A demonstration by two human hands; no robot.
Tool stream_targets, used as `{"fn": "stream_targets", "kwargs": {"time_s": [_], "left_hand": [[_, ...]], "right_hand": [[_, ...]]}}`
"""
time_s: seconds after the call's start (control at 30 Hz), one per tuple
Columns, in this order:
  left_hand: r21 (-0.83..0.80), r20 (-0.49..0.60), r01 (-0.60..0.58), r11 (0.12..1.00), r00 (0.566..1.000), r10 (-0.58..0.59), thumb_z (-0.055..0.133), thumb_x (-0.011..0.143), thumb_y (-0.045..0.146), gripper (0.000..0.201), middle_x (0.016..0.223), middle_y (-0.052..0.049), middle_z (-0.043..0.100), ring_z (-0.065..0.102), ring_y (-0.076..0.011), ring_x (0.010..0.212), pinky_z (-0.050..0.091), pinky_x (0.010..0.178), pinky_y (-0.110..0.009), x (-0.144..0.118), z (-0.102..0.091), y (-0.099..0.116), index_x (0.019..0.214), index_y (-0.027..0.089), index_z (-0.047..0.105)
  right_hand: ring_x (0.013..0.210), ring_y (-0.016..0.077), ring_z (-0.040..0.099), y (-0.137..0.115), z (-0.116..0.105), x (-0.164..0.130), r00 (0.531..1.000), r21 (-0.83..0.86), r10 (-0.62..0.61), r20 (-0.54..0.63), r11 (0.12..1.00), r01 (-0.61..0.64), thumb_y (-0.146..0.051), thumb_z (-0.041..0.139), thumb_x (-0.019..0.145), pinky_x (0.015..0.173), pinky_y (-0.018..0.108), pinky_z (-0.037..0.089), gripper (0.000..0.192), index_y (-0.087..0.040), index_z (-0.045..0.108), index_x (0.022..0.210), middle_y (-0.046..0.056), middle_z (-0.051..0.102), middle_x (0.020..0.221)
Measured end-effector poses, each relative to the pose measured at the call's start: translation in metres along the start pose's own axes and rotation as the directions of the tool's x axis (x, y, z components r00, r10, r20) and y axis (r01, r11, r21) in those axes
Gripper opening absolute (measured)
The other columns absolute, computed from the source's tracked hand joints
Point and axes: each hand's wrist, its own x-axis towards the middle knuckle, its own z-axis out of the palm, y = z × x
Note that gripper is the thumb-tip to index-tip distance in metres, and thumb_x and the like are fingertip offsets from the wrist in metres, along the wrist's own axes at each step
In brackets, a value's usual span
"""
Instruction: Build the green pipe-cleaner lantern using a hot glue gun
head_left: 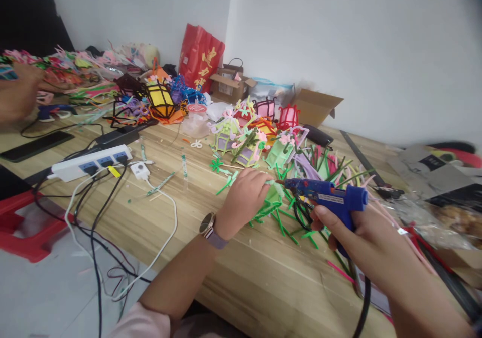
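My right hand (350, 232) is wrapped round a blue hot glue gun (320, 192), whose nozzle points left. In my left hand (244, 195), fingers closed, is a light green pipe cleaner piece (270, 183), its end close to the nozzle tip. Whether nozzle and piece touch I cannot tell. Just below my left fingers lies a bright green pipe cleaner frame (268, 208), with loose green pipe cleaners (280, 222) around it. Beyond the hands stand several small pipe cleaner lanterns (248, 152), among them a mint green one (280, 152).
At left lie a white power strip (92, 163) with trailing cables, a black phone (36, 145) and another person's hand (18, 94). A red bag (199, 59) and cardboard boxes (316, 106) stand by the wall. Plastic bags (437, 217) are at right; a red stool (30, 227) is lower left.
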Motion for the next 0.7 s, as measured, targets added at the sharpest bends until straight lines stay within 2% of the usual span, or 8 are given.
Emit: {"fn": "stream_targets", "kwargs": {"time_s": [0.17,0.43,0.7], "left_hand": [[0.002,-0.014,-0.011,1.000,1.000,0.011,0.050,0.093,0.017,0.016,0.100,-0.006,0.070,0.060,-0.0213,0.098,0.048,0.093,-0.038,0.000,0.000,0.000,0.101,0.017,0.063],[0.006,-0.006,-0.006,1.000,1.000,0.006,0.048,0.094,0.018,0.017,0.098,-0.007,0.070,0.061,-0.0212,0.097,0.048,0.093,-0.038,0.001,0.000,0.000,0.100,0.017,0.064],[0.000,0.002,0.006,1.000,1.000,-0.006,0.047,0.094,0.019,0.017,0.098,-0.006,0.070,0.061,-0.0207,0.097,0.049,0.094,-0.040,0.001,0.000,0.001,0.098,0.018,0.064]], "right_hand": [[0.042,0.0197,0.057,-0.001,0.001,0.000,0.999,-0.031,-0.014,-0.042,0.999,0.013,-0.066,0.045,0.077,0.042,0.030,0.043,0.050,-0.022,0.065,0.062,0.005,0.062,0.047],[0.030,0.0137,0.039,0.000,0.006,-0.006,0.993,-0.028,-0.104,-0.051,0.994,0.103,-0.063,0.047,0.080,0.036,0.027,0.031,0.045,-0.025,0.061,0.061,-0.002,0.047,0.035],[0.035,0.0143,0.044,0.009,0.010,-0.009,0.988,-0.060,-0.129,-0.090,0.990,0.124,-0.067,0.047,0.080,0.038,0.027,0.031,0.048,-0.024,0.058,0.062,-0.003,0.048,0.040]]}}
